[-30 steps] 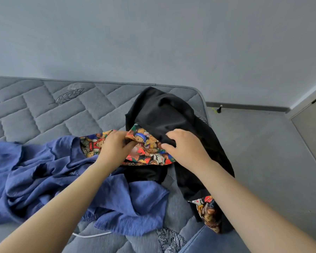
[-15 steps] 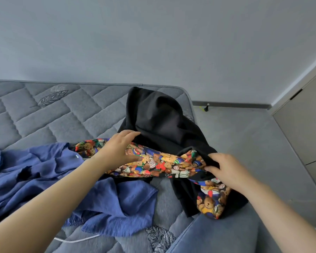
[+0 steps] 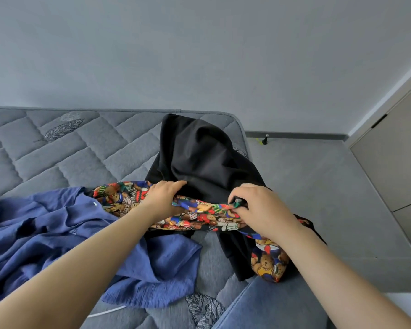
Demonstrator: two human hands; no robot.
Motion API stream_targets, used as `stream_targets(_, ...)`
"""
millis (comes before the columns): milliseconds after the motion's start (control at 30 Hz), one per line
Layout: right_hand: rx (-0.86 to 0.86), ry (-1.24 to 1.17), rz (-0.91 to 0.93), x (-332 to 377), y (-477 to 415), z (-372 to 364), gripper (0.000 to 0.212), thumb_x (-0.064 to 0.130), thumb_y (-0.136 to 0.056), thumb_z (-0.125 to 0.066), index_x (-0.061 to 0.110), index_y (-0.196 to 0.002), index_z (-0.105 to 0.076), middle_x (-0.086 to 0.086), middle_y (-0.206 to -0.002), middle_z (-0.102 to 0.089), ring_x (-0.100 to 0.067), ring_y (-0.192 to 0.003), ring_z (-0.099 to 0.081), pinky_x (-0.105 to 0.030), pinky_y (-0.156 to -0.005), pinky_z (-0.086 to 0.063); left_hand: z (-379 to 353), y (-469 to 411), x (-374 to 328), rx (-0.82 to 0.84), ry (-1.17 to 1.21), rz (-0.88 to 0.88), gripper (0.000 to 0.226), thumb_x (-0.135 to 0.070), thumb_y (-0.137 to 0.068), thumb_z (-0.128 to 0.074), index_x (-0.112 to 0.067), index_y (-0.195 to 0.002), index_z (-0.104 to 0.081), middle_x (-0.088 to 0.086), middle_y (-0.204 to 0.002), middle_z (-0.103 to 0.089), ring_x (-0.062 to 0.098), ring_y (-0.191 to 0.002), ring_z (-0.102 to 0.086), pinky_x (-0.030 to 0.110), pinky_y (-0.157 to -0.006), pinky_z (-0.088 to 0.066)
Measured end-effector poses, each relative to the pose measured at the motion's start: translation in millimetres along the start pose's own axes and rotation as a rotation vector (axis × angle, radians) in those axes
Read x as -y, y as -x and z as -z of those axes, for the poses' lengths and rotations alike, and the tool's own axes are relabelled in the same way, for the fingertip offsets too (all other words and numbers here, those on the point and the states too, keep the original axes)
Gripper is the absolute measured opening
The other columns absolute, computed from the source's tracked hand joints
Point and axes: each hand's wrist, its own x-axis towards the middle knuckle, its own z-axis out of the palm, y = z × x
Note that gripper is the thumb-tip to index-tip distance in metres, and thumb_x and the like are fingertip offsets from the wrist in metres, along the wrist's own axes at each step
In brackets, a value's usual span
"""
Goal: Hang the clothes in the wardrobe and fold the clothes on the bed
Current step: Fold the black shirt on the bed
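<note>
free: bare mattress far left, floor right | blocked: blue garment near left, black garment ahead

A home bedroom: quilted grey mattress, strewn clothes, wardrobe door.
</note>
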Motion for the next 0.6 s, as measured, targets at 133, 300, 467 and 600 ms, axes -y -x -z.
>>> stream_targets(133, 0.072, 0.064, -0.066, -21, 5, -7, 0.019, 0.014, -0.085, -0.058, 0.03, -0.09, -0.066, 0.012, -0.091, -0.057, -0.007, -0.074, -0.049, -0.017, -0.055, -0.033, 8, -8, 16, -0.021, 0.064, 0.157, 0.083, -0.029, -0.074, -0.076, -0.032, -0.146, -0.036, 0.011, -0.158, -0.012, 0.036, -0.14, -0.022, 0.044, -0.115, -0.027)
stream_targets(300, 0.11, 0.09, -0.154, -23, 6, -27, 0.023, 0.011, -0.088, -0.054, 0.026, -0.1, -0.066, 0.006, -0.099, -0.059, -0.013, -0.079, -0.051, -0.023, -0.061, -0.036, 19, -25, 22, 0.103, 0.296, 0.263, 0.063, -0.023, -0.075, -0.075, -0.031, -0.133, -0.052, 0.007, -0.139, -0.047, 0.021, -0.116, -0.05, 0.029, -0.09, -0.043)
stream_targets(467, 0.111, 0.071, -0.198, -23, 2, -28, 0.019, 0.015, -0.09, -0.056, 0.026, -0.103, -0.064, 0.005, -0.102, -0.059, -0.012, -0.078, -0.051, -0.02, -0.058, -0.036, 17, -24, 11, -0.144, 0.433, 0.289, 0.041, -0.018, -0.071, -0.081, -0.019, -0.11, -0.07, -0.001, -0.094, -0.07, 0.012, -0.084, -0.062, 0.02, -0.073, -0.045)
stream_targets(600, 0.159, 0.01, -0.196, -21, -4, -21, 0.019, 0.029, -0.086, -0.063, 0.023, -0.104, -0.064, 0.004, -0.107, -0.062, -0.011, -0.089, -0.057, -0.025, -0.072, -0.049, 34, -7, -2, -0.274, 0.513, 0.206, 0.024, -0.015, -0.07, -0.081, -0.033, -0.077, -0.067, -0.005, -0.069, -0.066, 0.007, -0.059, -0.062, 0.018, -0.056, -0.046)
